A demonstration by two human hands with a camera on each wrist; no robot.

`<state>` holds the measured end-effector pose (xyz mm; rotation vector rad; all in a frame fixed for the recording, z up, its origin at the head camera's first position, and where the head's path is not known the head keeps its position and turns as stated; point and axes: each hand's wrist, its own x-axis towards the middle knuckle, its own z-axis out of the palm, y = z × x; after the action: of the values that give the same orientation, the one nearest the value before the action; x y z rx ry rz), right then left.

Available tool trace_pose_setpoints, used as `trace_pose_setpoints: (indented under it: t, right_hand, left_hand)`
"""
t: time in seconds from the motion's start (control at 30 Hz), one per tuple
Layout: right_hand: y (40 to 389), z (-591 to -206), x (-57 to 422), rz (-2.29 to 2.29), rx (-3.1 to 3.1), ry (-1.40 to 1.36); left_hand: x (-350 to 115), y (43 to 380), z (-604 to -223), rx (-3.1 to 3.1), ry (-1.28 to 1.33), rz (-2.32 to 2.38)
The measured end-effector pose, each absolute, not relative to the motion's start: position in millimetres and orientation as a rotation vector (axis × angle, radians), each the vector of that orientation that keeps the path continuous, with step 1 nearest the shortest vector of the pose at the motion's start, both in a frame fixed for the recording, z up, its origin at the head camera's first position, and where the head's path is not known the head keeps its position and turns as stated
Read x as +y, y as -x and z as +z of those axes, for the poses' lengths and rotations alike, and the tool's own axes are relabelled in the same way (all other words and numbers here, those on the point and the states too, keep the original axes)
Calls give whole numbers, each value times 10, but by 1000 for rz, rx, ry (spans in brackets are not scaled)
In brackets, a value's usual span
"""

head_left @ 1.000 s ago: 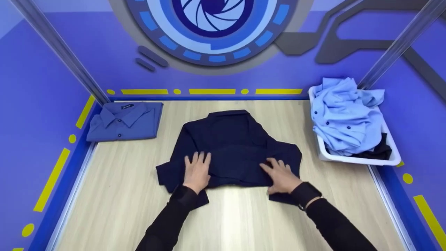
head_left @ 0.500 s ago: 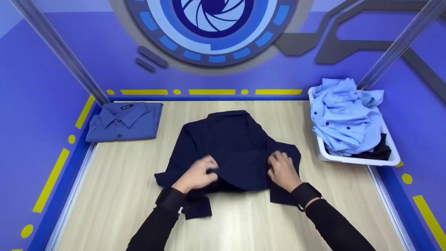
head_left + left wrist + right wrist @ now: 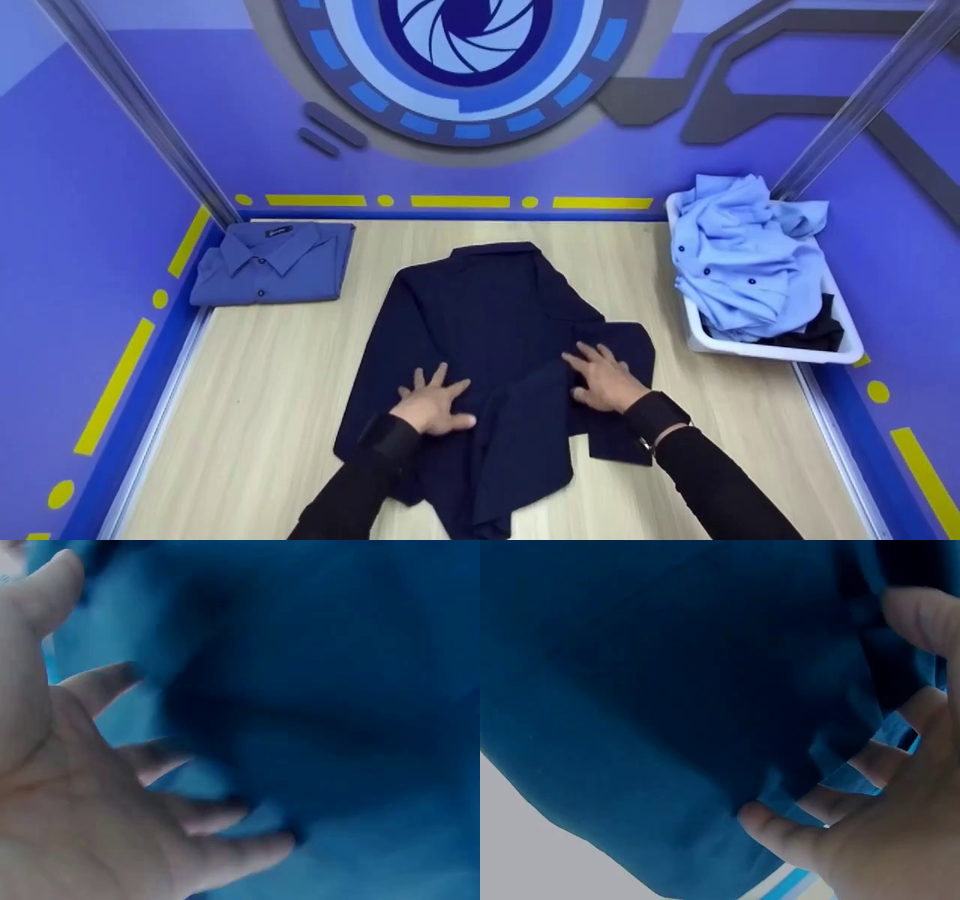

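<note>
A dark navy shirt lies in the middle of the table, its collar at the far side. Its lower part spreads toward me, with a loose fold running down the front hem. My left hand is on the shirt's left half with fingers spread. In the left wrist view those fingers are splayed and fairly straight against the blurred cloth. On the other side, my right hand rests by the folded right sleeve. The right wrist view shows its fingertips touching the cloth.
A folded blue shirt sits at the back left corner. At the back right stands a white basket heaped with a light blue shirt and some black cloth. Blue walls enclose the wooden table.
The shirt's lower part, earlier turned up, has come down toward me and lies long. My left hand pinched cloth half a second ago; now its fingers are spread and it is nearer me.
</note>
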<state>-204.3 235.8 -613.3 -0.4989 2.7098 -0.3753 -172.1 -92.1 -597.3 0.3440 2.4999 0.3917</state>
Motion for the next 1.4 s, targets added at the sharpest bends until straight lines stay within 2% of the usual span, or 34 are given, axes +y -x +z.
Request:
trace_pose_setpoints:
  t: [0.13,0.53,0.77,0.93,1.07,1.2,1.3,1.4]
  right_hand:
    - [2058,-6206,2372,-344,2717,526]
    - [2379,-6317,2298,-466,2728,392]
    - [2497,-6388,2330,-614,2772,420]
    - [2509,-6422,2362,-727,2823,422]
    - [2437,-6355,2312,-625,2883,395]
    - [2350,-6253,2204,-399,2905,276]
    - [2299,-6198,2143,-302,2878,128]
    - [2266,-6195,2154,-296,2864,39]
  left_hand:
    - [-917,1805,-6157,2543,-316,357]
    - [-1049,2280,-6203,2623,-363,477]
    - [-1081,2366,-6289,2696,-392,452]
    - [-1025,2389,-6356,2789,-365,232]
    - [-861,2363,-6273,2914,-403,86]
    - [-640,2268,-6152,3112,-558,225]
    - [-481,2121,-6096,3168,-731,380]
    - [-368,1912,-6130,3086,-827,335]
